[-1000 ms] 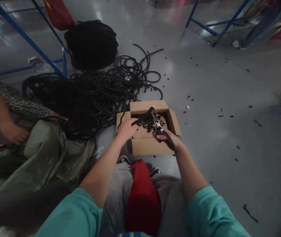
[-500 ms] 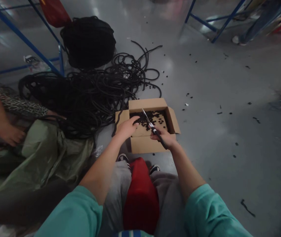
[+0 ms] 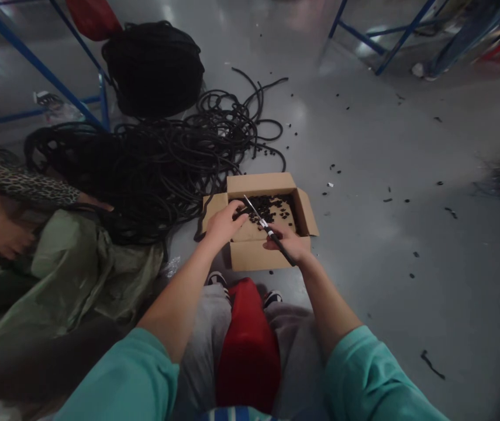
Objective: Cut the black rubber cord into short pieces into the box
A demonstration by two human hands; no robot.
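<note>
My right hand grips a pair of scissors with dark handles and a thin pale blade. The blade points up and left over the open cardboard box, close to my left fingertips. My left hand is at the box's left side, thumb and fingers curled round a black cord that runs over the left flap; the cord is partly hidden by the hand. Many short black cut pieces lie inside the box.
A tangled heap of black cord lies left of the box, with a large black bundle behind it. Another person's hand is at far left over green sheeting. Black scraps dot the floor. Blue metal frames stand behind.
The scissors have shifted slightly left, their blade now nearer my left fingertips. My left hand stays by the box's left side. The whole view has moved a little.
</note>
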